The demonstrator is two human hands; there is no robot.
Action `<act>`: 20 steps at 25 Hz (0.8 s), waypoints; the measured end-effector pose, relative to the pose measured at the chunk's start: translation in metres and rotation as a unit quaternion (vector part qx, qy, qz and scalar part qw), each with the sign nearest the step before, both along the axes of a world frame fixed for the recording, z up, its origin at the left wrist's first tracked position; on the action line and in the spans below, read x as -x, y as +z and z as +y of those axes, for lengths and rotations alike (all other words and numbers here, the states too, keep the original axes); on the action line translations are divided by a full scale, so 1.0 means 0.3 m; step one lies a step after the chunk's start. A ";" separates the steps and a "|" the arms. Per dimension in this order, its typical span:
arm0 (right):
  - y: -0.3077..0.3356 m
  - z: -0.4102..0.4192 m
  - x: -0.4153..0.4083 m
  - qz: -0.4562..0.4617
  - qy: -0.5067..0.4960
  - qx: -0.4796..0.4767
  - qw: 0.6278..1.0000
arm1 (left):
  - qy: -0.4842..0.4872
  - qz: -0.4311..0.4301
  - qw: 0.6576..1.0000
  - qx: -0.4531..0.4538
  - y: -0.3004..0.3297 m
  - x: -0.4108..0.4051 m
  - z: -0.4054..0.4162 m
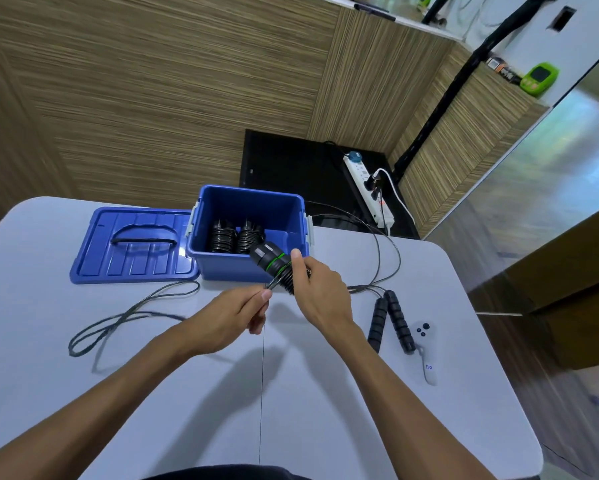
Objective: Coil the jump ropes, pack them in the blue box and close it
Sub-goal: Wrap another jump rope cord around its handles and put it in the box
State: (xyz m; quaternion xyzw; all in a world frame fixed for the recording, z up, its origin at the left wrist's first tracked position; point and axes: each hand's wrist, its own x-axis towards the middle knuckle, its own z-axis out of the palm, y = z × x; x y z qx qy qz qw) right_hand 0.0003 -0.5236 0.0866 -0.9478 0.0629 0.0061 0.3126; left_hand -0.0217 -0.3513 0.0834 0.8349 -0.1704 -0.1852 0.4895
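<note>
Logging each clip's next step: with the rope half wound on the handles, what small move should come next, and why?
Probably another wrap. The right hand holds the black handles with green rings; the left hand pinches the thin black cord, which trails loose across the white table. The open blue plastic box already holds two coiled ropes.

Blue handwritten marks, seemingly "110", stood on the white controller (428,368) lying right of the box (249,230). No other text could be read.
</note>
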 end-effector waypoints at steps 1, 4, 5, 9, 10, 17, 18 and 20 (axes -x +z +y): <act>-0.008 0.001 -0.001 0.004 -0.006 0.008 1.000 | 0.013 -0.015 1.000 -0.023 0.005 0.006 -0.012; -0.018 0.008 -0.010 0.014 -0.019 0.026 0.999 | 0.078 -0.044 0.993 -0.073 0.021 0.017 -0.059; -0.021 0.009 -0.015 0.019 -0.021 0.028 0.999 | 0.099 -0.048 0.991 -0.073 0.022 0.015 -0.067; -0.037 0.002 -0.010 0.019 -0.021 0.040 0.999 | 0.098 -0.068 0.988 -0.101 0.032 0.025 -0.066; -0.040 0.004 -0.008 0.015 -0.021 0.043 0.999 | 0.093 -0.077 0.987 -0.110 0.037 0.028 -0.066; -0.025 0.002 -0.022 0.007 -0.020 0.019 1.000 | 0.078 -0.053 0.991 -0.096 -0.001 0.013 -0.006; -0.026 0.001 -0.015 0.005 -0.016 0.010 1.000 | 0.079 -0.048 0.991 -0.094 -0.027 0.011 0.009; -0.026 0.000 -0.009 0.011 -0.008 -0.005 1.000 | 0.081 -0.042 0.992 -0.085 -0.071 0.013 0.020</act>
